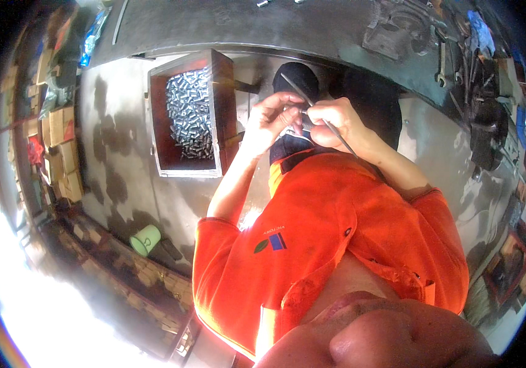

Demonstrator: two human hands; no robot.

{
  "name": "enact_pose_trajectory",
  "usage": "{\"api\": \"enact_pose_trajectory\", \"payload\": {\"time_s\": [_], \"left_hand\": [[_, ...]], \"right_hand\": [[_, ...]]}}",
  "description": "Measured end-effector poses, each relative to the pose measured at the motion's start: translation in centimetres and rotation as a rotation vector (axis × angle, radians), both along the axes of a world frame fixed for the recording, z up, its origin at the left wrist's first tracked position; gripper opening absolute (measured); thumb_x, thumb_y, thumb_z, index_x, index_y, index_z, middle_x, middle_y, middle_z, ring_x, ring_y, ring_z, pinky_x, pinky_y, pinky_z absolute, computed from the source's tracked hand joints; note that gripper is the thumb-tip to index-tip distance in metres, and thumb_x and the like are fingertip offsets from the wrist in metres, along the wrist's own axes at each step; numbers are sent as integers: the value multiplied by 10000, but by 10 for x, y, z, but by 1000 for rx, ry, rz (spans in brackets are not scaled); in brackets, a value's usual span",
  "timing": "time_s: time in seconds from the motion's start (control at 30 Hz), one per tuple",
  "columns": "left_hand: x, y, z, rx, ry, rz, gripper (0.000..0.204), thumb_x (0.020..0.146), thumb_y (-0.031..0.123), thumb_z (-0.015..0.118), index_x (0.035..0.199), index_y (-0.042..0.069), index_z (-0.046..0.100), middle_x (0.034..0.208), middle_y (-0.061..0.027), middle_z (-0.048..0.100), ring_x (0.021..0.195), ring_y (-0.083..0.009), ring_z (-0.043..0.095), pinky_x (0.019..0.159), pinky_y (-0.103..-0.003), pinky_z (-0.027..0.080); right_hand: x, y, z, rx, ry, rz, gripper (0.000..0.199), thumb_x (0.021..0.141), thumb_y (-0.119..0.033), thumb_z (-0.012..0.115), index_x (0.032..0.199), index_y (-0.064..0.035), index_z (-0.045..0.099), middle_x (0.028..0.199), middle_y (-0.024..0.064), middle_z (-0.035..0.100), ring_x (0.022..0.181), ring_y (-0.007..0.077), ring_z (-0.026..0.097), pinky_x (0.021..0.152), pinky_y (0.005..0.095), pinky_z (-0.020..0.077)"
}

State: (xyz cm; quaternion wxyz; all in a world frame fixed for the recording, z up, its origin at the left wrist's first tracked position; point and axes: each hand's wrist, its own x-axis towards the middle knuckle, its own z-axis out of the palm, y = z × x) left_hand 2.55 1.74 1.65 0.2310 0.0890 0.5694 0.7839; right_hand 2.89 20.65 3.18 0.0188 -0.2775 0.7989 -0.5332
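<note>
My left hand (270,121) has its fingers pinched around a small silvery metal piece (306,126), which looks threaded; most of it is hidden by the fingers. Against it, my right hand (340,120) is closed on a thin, dark metal rod (296,88), possibly a slim file. The rod slants from the upper left, past the fingers, down to the right. Both hands meet in front of my lap. To their left stands a dark metal box (215,110), partly filled with many small shiny cylindrical metal pieces (190,107); darker ones lie at its near end.
A dark workbench (263,27) runs across the far side. On its right lie a wrench (442,70) and a greasy metal part (401,30). A pale green cup (145,240) is on the floor at the lower left. Small cartons (62,126) line the left.
</note>
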Motion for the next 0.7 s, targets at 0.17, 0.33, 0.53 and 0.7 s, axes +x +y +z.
{"api": "enact_pose_trajectory", "payload": {"time_s": [0.17,0.33,0.53,0.7], "left_hand": [[-3,-1,2,10,-47,-15,237,909,129,507,999,-81,570,748,-126,616,660,-191,624,628,-284,506],[-2,2,-1,-92,-8,-34,240,911,139,507,978,-81,577,740,-125,618,659,-179,621,598,-275,511],[-5,4,-2,-29,27,-7,189,869,78,562,993,-65,549,743,-116,612,640,-171,605,578,-278,516],[-18,-12,-14,-481,240,132,150,811,36,617,942,-26,580,722,-54,604,574,-118,572,523,-239,470]], "right_hand": [[0,-1,3,61,135,-29,64,637,-73,616,635,-65,553,570,103,544,507,296,563,457,378,446],[1,-8,-12,19,222,-65,213,605,-8,637,563,-52,433,513,89,449,436,221,493,410,310,372],[1,-4,-17,-104,-86,-56,224,618,-20,581,542,-42,371,485,108,331,412,202,379,415,314,327],[2,13,-8,-90,-158,-34,213,596,-27,532,544,-40,325,497,75,283,418,154,293,412,304,250]]}}
